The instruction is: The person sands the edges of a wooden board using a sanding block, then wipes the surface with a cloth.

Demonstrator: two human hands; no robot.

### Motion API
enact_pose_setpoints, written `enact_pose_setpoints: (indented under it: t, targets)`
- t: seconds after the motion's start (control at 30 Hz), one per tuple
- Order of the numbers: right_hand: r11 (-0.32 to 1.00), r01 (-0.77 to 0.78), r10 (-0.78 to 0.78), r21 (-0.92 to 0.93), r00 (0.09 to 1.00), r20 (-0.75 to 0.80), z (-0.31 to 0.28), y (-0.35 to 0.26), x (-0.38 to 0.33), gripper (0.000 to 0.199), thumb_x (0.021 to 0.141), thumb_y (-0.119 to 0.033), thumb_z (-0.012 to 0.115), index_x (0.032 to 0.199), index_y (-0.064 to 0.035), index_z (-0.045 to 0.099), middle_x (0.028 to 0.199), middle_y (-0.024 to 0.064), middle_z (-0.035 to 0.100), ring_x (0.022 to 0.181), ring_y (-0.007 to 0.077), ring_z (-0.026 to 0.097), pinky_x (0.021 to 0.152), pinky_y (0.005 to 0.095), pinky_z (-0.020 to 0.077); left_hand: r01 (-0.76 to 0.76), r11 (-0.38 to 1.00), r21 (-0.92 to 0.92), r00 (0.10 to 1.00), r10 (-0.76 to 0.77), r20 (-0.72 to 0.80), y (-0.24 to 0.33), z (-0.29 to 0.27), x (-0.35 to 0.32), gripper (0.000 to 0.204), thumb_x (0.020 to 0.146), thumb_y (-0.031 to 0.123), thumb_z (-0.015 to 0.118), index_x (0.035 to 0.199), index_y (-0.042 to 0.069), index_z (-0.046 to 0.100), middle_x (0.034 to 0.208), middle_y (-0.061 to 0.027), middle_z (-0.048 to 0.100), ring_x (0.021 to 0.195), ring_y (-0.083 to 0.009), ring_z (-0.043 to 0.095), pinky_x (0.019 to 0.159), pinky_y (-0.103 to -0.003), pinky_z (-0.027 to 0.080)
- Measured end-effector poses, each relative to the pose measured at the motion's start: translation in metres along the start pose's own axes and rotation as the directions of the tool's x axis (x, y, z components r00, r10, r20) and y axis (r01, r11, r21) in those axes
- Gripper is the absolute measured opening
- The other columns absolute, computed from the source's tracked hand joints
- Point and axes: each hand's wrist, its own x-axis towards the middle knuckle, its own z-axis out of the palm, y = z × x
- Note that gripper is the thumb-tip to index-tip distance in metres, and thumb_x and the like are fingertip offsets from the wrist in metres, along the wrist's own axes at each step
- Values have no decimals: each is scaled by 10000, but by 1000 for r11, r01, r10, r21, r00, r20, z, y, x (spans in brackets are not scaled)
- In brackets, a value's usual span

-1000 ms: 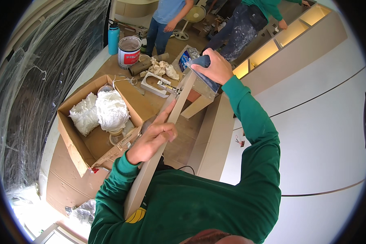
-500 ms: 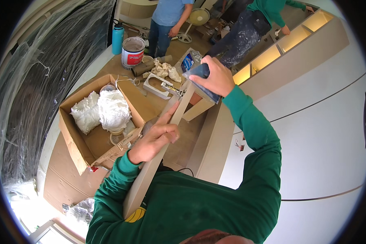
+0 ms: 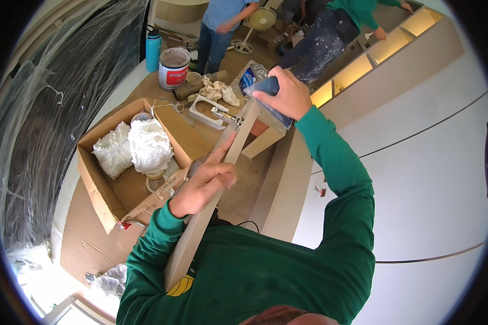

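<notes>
A narrow cream cabinet door (image 3: pixel 192 241), seen mostly along its edge, runs from my chest away to the far right. My left hand (image 3: pixel 203 187) is closed around it midway, the index finger stretched along it. A metal hinge (image 3: pixel 226 115) sticks out from the door near its far end. My right hand (image 3: pixel 290 95) grips a dark blue-grey sanding block (image 3: pixel 267 86) between thumb and fingers, at the door's far end. The fingers partly cover the block, and I cannot tell whether its whole face touches the edge.
An open cardboard box (image 3: pixel 100 197) with white wrapped bundles (image 3: pixel 149 145) stands left. Beyond are a paint can (image 3: pixel 174 69), a turquoise bottle (image 3: pixel 153 51), crumpled paper (image 3: pixel 219 91) and a fan (image 3: pixel 261 19). Two people (image 3: pixel 222 16) stand farther off. Lit shelves (image 3: pixel 355 72) line the right.
My right hand and the sanding block have shifted slightly up and left at the door's far end. My left hand keeps its grip. The person in blue has raised a hand.
</notes>
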Motion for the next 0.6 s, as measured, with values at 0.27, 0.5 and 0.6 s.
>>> enact_pose_setpoints:
  t: [0.27,0.5,0.6]
  targets:
    - [998,-57,57,-10,998,5,2,16,8,648,860,-565,872,1205,-75,625,1151,170,720,1081,399,728,908,492,578,18,999,-48,1000,-19,-12,0,1,1,210,1047,143,526,876,49,604,1819,-337,96,1659,-328,279,1173,-411,373]
    - [997,62,-61,34,998,-25,3,-1,-1,636,850,-555,884,1193,-85,625,1113,162,717,1023,398,726,896,488,575,14,1000,-18,1000,-14,-6,3,1,2,203,1044,124,516,879,44,605,1820,-321,118,1625,-299,337,1146,-406,391]
    - [997,44,-45,56,999,7,4,-4,-4,640,839,-544,896,1203,-91,628,1107,158,712,1033,395,728,892,485,577,35,999,-28,999,-35,-10,5,2,-1,199,1041,109,508,878,45,601,1820,-321,118,1622,-295,341,1149,-406,390]
